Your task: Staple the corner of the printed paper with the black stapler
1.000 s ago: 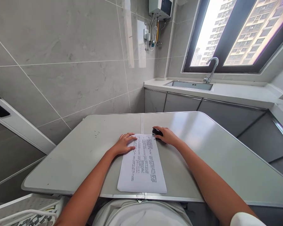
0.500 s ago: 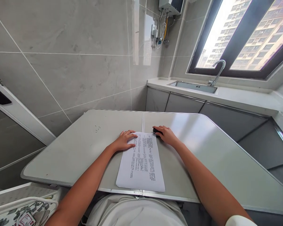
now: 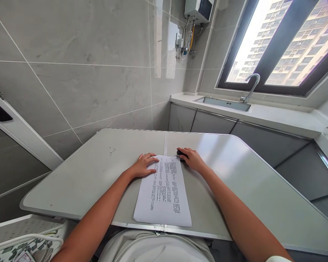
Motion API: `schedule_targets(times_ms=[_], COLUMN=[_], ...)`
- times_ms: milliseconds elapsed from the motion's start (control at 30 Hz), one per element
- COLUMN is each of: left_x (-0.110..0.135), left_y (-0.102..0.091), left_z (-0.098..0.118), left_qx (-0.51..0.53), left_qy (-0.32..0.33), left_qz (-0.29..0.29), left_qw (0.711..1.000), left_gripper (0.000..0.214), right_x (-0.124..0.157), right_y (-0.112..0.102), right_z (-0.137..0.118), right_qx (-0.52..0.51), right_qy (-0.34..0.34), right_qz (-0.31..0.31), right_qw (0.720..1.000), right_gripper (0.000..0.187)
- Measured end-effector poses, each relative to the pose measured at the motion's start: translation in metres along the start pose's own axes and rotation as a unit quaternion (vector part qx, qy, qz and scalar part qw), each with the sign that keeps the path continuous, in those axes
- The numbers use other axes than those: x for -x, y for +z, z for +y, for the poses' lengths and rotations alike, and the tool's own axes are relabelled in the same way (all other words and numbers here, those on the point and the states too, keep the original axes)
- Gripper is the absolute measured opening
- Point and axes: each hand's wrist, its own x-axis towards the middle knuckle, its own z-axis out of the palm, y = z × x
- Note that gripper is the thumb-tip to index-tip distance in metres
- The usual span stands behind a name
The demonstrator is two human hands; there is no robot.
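A printed sheet of paper lies lengthwise on the grey folding table in front of me. My left hand rests flat on the sheet's far left corner with its fingers spread. My right hand is curled over a small black object at the sheet's far right corner. Most of that object is hidden under the fingers, and I cannot make out what it is.
A tiled wall stands close behind the table. To the right runs a counter with a sink and tap under a window. A water heater hangs on the wall. A white basket sits at lower left.
Both hands keep their places on the paper and the black object. Only the camera view has shifted slightly.
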Motion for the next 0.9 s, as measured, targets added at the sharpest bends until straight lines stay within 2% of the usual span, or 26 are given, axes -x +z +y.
schedule_targets(times_ms=[333, 600, 900], left_x=[0.0007, -0.0002, -0.0006], left_y=[-0.0005, 0.0013, 0.0016], left_z=[0.0011, -0.0027, -0.002], left_qx=[0.004, -0.004, -0.005], left_qy=[-0.004, 0.001, -0.001], left_qz=[-0.004, -0.003, -0.009], left_qw=[1.0, 1.0, 1.0], left_gripper=[0.048, 0.049, 0.048], right_x=[0.0011, 0.0027, 0.0004], right_y=[-0.0008, -0.0009, -0.0008], right_z=[-0.0034, -0.0006, -0.0019], right_qx=[0.04, 0.026, 0.044], right_qy=[-0.02, -0.032, -0.035], right_qz=[-0.019, -0.001, -0.018], right_qw=[0.999, 0.999, 0.998], right_gripper=[0.038, 0.038, 0.039])
